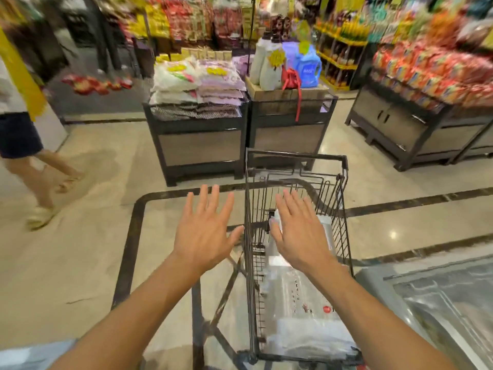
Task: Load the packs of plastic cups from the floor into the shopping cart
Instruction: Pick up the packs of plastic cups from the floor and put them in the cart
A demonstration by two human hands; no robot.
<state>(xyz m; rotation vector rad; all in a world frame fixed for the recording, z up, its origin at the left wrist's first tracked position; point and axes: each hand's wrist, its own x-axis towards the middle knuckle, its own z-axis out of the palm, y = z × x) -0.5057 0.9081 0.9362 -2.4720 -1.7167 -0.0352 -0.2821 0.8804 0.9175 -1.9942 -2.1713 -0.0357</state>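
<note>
Head view, only cam: both hands out front, palms down, fingers spread wide, nothing held. Left hand (205, 231) hangs over bare floor just left of the shopping cart (296, 158) w/ its thumb close to the cart's left wire wall; can't tell if it touches. Right hand (298, 231) is above the basket, over the packs of plastic cups (301, 308), which lie lengthwise inside along the basket floor in clear wrap, w/ a small red mark on one. No packs visible on the floor (88, 263) in this view, so loading looks done or nearly so; any leftover would be out of frame.

Risks, as I judge them:
- Cart is free-standing, neither hand on it. A bump from the left thumb or forearm could roll it fwd toward the black display stand (197, 148) right ahead.
- Packs are long, slick, soft-wrapped. If stacked loosely they may slide or shift when the cart moves; thin wrap could snag on the wire mesh & tear, spilling cups.
- A passer-by (34, 161) walks at far left, well apart from the cart for now; a blind swing left could cross that path.
- Glass-topped freezer (440, 303) sits just beside the cart's right side; a turn right would scrape it.
- Frame is blurred at the edges, so the head is prob. moving; easy to misjudge a reach.
</note>
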